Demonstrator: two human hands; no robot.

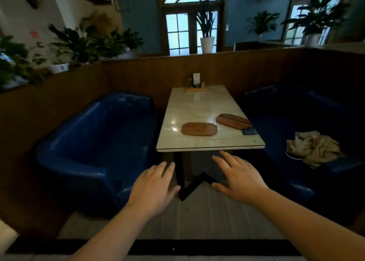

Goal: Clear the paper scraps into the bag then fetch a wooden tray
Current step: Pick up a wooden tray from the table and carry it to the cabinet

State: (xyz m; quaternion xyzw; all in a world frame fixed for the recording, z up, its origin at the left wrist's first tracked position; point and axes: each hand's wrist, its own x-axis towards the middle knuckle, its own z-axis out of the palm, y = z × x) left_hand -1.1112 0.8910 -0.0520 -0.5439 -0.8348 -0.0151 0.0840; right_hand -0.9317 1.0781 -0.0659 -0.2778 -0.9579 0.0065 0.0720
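Two flat wooden trays lie on a pale marble table (pixel 197 106): one tray (pixel 199 129) near the front middle, the other tray (pixel 233 121) angled toward the right edge. My left hand (pixel 153 185) and my right hand (pixel 238 174) are stretched forward below the table's near edge, palms down, fingers spread, holding nothing. Both hands are short of the table and touch nothing. I see no paper scraps and no bag.
A blue sofa (pixel 94 148) stands left of the table and another blue sofa (pixel 308 122) on the right, with a crumpled beige cloth (pixel 314 148) on it. A dark card (pixel 249 131) lies at the table's right edge. A small wooden stand (pixel 196 84) sits at the far end.
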